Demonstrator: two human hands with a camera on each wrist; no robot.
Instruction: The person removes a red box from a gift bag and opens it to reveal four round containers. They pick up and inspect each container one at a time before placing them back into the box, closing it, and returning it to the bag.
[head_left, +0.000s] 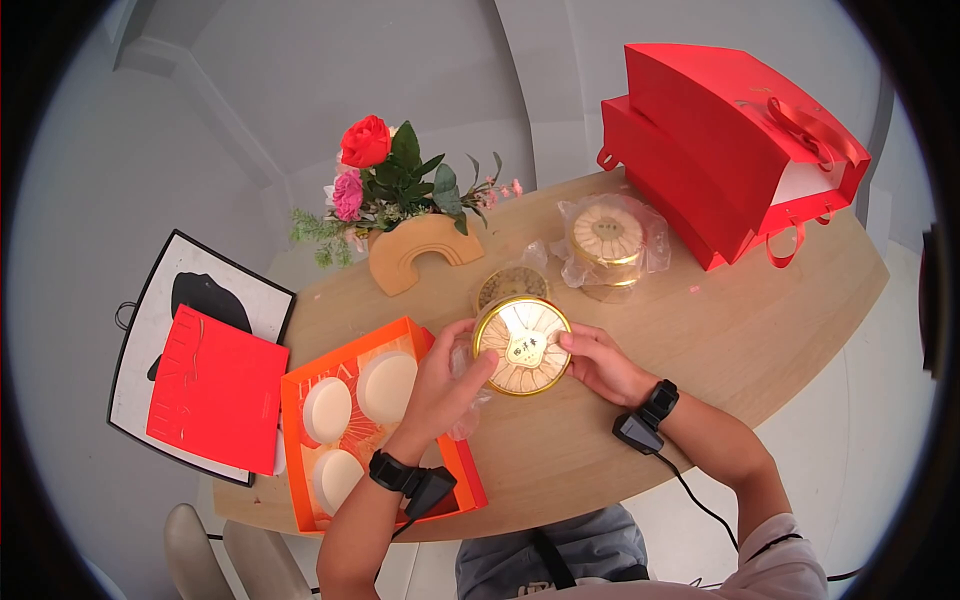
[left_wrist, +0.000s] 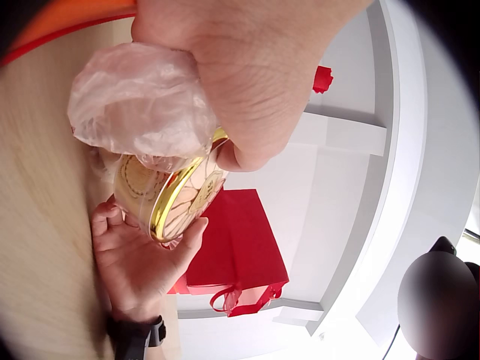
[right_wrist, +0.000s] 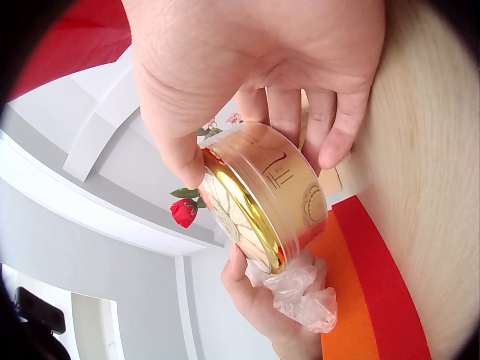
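Note:
Both hands hold a round clear tub [head_left: 522, 350] with a gold rim, tilted so its labelled top faces up. Pale slices fan out inside it around a printed label. My left hand [head_left: 447, 378] grips its left side with the thumb on the rim, and a crumpled clear plastic bag [left_wrist: 142, 105] bunches under that hand. At the opposite side, my right hand [head_left: 605, 366] pinches the tub, thumb on the rim and fingers curled round the wall. Just behind it sits another round tub [head_left: 512, 285] with darker contents, partly covered by the held one.
An orange box [head_left: 290, 420] with several white round pieces [head_left: 388, 388] stands at the left. Plastic-wrapped stacked tubs [head_left: 607, 238] are behind right, near red gift bags [head_left: 690, 160]. A flower vase [head_left: 425, 250] stands at the back. A red folder [head_left: 220, 390] lies on a framed picture [head_left: 215, 260].

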